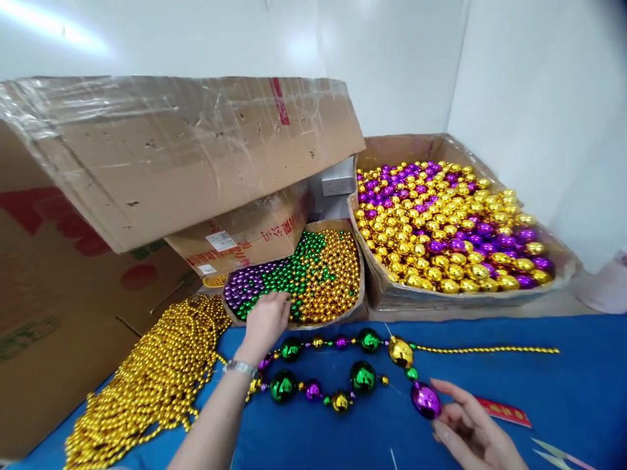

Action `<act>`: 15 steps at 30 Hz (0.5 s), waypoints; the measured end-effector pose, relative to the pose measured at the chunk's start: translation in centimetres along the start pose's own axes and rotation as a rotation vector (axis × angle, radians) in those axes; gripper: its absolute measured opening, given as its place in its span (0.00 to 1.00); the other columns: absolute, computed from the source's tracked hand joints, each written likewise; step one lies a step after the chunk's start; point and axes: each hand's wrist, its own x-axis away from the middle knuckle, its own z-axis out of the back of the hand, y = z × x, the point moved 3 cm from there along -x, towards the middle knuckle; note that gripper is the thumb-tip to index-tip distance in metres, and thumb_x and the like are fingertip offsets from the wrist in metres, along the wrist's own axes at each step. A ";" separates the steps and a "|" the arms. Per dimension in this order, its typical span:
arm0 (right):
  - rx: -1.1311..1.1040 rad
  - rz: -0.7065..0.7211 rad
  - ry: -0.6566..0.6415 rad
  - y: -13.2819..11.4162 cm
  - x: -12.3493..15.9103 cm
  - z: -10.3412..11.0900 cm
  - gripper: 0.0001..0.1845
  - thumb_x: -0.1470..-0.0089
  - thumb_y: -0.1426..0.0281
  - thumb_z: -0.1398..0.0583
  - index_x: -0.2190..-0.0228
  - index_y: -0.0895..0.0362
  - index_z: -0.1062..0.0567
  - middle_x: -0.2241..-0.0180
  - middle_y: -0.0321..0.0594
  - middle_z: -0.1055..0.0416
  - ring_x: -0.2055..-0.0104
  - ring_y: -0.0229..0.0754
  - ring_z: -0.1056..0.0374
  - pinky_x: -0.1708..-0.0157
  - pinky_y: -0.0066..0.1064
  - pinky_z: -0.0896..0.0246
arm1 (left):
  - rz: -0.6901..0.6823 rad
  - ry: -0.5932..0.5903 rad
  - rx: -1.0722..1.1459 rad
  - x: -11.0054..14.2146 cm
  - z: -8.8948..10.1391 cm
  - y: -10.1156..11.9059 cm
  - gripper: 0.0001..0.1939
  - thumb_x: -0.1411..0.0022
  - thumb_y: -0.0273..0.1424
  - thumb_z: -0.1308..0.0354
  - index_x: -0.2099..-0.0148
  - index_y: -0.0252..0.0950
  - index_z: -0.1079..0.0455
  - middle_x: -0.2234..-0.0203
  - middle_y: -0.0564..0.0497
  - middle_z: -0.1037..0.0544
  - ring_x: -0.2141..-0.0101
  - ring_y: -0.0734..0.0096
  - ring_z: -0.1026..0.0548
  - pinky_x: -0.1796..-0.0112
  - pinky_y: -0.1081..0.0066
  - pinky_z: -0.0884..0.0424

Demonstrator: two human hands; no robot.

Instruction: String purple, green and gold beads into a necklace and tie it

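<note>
My left hand (267,320) is at the near edge of a small box (363,294) of purple, green and gold beads (313,274). Its fingers are curled together, and whatever they may hold is hidden. Between the thumb and fingers of my right hand (473,427) is a large shiny purple bead (425,399). Above that bead, a small green bead (411,373) and a large gold bead (401,352) follow on the same string. The strung bead necklace (363,376) lies in a loop on the blue cloth (313,437), with large green, purple and gold beads.
Gold bead strands (151,372) are heaped at left. A large carton (465,300) of gold and purple beads stands back right; a cardboard box (196,150) leans over the back left. Scissors (558,454) and a red packet (504,412) lie at right.
</note>
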 end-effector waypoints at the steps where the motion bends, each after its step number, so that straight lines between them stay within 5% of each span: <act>1: 0.005 -0.003 -0.007 -0.1 -0.1 -0.1 0.31 0.50 0.51 0.40 0.48 0.50 0.37 0.70 0.36 0.32 0.66 0.42 0.34 0.68 0.29 0.39 | 0.040 -0.017 -0.026 -1.1 -0.3 -1.5 0.14 0.34 0.32 0.56 0.54 0.35 0.30 0.61 0.42 0.24 0.59 0.59 0.27 0.60 0.66 0.32; 5: 0.029 -0.023 -0.032 -0.6 -0.2 -0.7 0.29 0.49 0.53 0.41 0.48 0.50 0.37 0.69 0.36 0.32 0.65 0.42 0.34 0.66 0.30 0.39 | 0.112 -0.122 -0.096 -4.2 -2.1 -5.2 0.12 0.35 0.32 0.52 0.57 0.34 0.29 0.64 0.44 0.23 0.63 0.61 0.25 0.64 0.63 0.30; 9: 0.007 0.041 0.048 -1.4 -0.2 -1.4 0.27 0.48 0.53 0.42 0.50 0.51 0.35 0.73 0.33 0.35 0.69 0.39 0.36 0.68 0.29 0.41 | 0.102 -0.200 -0.103 -5.5 -3.9 -5.7 0.14 0.36 0.37 0.49 0.54 0.32 0.31 0.63 0.46 0.24 0.62 0.64 0.25 0.61 0.60 0.30; 15: 0.034 -0.012 -0.008 -1.1 -0.6 -0.8 0.29 0.50 0.52 0.41 0.49 0.51 0.36 0.72 0.35 0.33 0.68 0.41 0.34 0.66 0.30 0.40 | 0.113 -0.183 -0.093 -6.8 -4.6 -6.7 0.16 0.34 0.37 0.51 0.52 0.34 0.32 0.60 0.45 0.25 0.59 0.62 0.26 0.59 0.58 0.30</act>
